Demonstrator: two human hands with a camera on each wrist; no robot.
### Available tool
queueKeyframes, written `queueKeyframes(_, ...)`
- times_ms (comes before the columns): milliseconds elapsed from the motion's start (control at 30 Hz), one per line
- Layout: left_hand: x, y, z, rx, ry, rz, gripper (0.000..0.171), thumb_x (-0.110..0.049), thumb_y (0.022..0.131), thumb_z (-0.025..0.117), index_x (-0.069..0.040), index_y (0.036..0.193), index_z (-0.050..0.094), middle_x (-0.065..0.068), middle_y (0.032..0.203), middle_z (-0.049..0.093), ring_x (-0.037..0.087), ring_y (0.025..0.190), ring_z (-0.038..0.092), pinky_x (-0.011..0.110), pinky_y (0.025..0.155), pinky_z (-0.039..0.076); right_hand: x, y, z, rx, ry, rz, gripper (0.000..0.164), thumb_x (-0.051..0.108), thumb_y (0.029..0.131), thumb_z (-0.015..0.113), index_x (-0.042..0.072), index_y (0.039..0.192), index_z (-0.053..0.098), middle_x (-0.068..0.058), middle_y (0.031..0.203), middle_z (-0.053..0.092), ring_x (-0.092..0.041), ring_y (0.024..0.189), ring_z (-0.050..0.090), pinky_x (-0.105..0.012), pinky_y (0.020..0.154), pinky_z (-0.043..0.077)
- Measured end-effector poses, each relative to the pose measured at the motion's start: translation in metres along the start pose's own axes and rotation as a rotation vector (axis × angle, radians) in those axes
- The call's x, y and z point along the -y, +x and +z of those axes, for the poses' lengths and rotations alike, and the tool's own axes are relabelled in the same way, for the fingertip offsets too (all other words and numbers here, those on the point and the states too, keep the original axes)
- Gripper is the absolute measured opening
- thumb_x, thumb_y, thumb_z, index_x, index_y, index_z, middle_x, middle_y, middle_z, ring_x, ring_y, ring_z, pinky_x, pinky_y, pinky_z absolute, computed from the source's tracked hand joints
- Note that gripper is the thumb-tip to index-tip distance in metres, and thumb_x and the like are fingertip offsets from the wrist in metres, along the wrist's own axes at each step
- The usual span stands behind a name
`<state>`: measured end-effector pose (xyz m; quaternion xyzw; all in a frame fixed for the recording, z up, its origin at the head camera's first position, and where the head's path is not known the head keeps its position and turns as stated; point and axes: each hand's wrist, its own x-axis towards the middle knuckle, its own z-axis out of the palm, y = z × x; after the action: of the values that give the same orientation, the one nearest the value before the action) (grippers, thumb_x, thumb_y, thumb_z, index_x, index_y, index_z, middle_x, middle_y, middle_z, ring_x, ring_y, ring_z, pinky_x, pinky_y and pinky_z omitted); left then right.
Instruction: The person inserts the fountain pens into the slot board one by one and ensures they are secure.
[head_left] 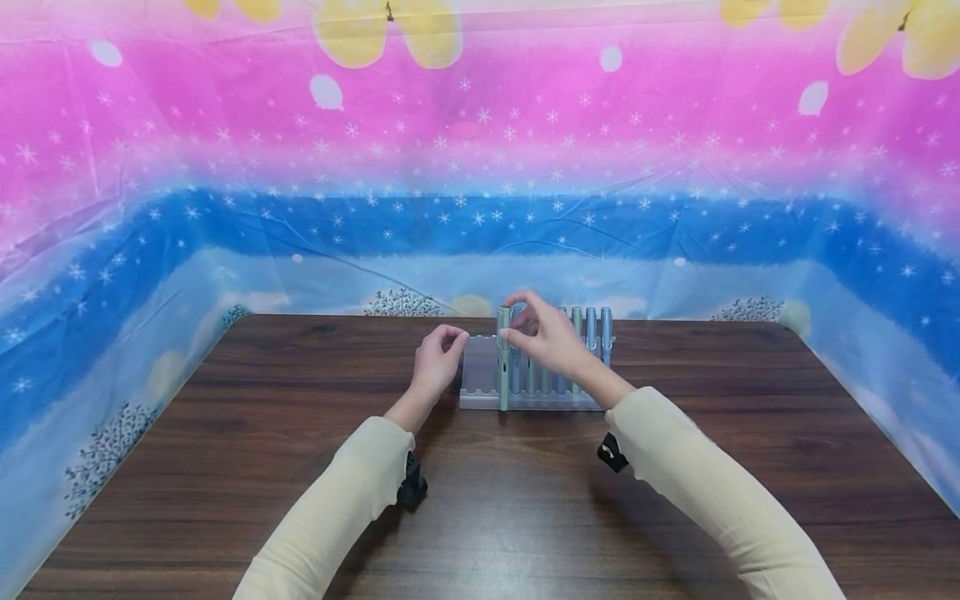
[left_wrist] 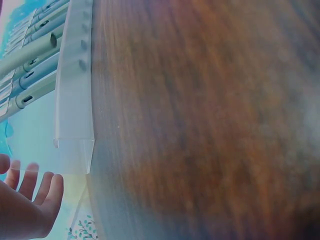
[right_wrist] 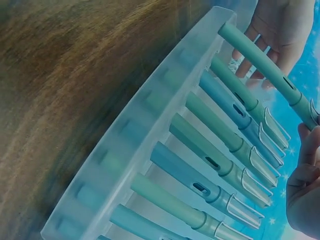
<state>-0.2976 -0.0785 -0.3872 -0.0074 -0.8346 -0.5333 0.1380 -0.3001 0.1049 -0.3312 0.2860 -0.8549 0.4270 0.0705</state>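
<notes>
In the head view, my right hand (head_left: 551,337) pinches a light green pen (head_left: 504,379) by its capped upper end. The pen stands roughly upright before a clear pen rack (head_left: 480,367), its lower tip overlapping the rack's front ledge. My left hand (head_left: 437,360) holds the rack's upper left edge between thumb and fingers; through the clear panel the fingers (left_wrist: 44,187) show in the left wrist view. Beside the held pen, a row of green and blue pens (right_wrist: 200,150) with metal clips leans in the rack, caps up. The right wrist view shows the held pen (right_wrist: 260,62) raised off the row.
The rack stands on a dark brown wooden table (head_left: 510,500), toward its far edge. A pink and blue patterned cloth (head_left: 465,217) hangs around the back and sides. Small black cameras (head_left: 411,483) are strapped at both cream-sleeved wrists.
</notes>
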Motion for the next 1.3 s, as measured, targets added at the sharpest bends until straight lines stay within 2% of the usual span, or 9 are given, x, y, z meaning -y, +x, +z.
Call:
queueKeyframes(300,0.0,0.0,0.0,0.006,-0.011,0.0,0.019,-0.02,0.09,0.052,-0.003,0.096,0.059,0.01,0.096,0.06,0.022,0.091,0.054,0.034,0.079,0.042,0.001,0.005,-0.001,-0.035,0.04,-0.016,0.036,0.018,0.082,0.063,0.018,0.113,0.046,-0.003,0.084,0.06,-0.026,0.059,0.058,-0.032,0.049,0.046)
queueKeyframes(633,0.0,0.0,0.0,0.009,-0.016,-0.015,0.019,-0.02,0.09,0.052,-0.003,0.097,0.059,0.01,0.097,0.06,0.022,0.091,0.054,0.035,0.078,0.044,0.001,0.004,0.009,-0.186,-0.035,-0.185,0.033,0.015,0.082,0.063,0.011,0.111,0.047,-0.002,0.079,0.062,-0.01,0.046,0.047,-0.027,0.041,0.039)
queueKeyframes(833,0.0,0.001,0.0,0.005,-0.014,-0.012,0.019,-0.019,0.09,0.052,-0.003,0.097,0.059,0.01,0.097,0.06,0.022,0.091,0.054,0.035,0.077,0.044,-0.003,0.003,0.018,-0.242,-0.075,-0.266,0.032,0.015,0.083,0.061,0.012,0.111,0.047,-0.002,0.079,0.061,-0.005,0.044,0.042,-0.026,0.039,0.035)
queueKeyframes(967,0.0,0.001,0.0,0.003,-0.017,-0.011,0.017,-0.017,0.089,0.052,-0.003,0.096,0.059,0.011,0.097,0.06,0.023,0.091,0.055,0.035,0.077,0.044,-0.005,0.0,0.025,-0.241,-0.098,-0.258,0.032,0.016,0.084,0.061,0.013,0.112,0.047,-0.001,0.08,0.061,-0.005,0.046,0.042,-0.025,0.04,0.036)
queueKeyframes(1300,0.0,0.0,0.0,0.019,-0.042,-0.016,0.018,-0.018,0.09,0.052,-0.003,0.096,0.058,0.01,0.096,0.06,0.022,0.083,0.056,0.033,0.072,0.046,-0.007,-0.003,0.032,-0.18,-0.103,-0.234,0.033,0.016,0.084,0.061,0.014,0.114,0.047,-0.002,0.084,0.062,-0.006,0.046,0.043,-0.025,0.041,0.037)
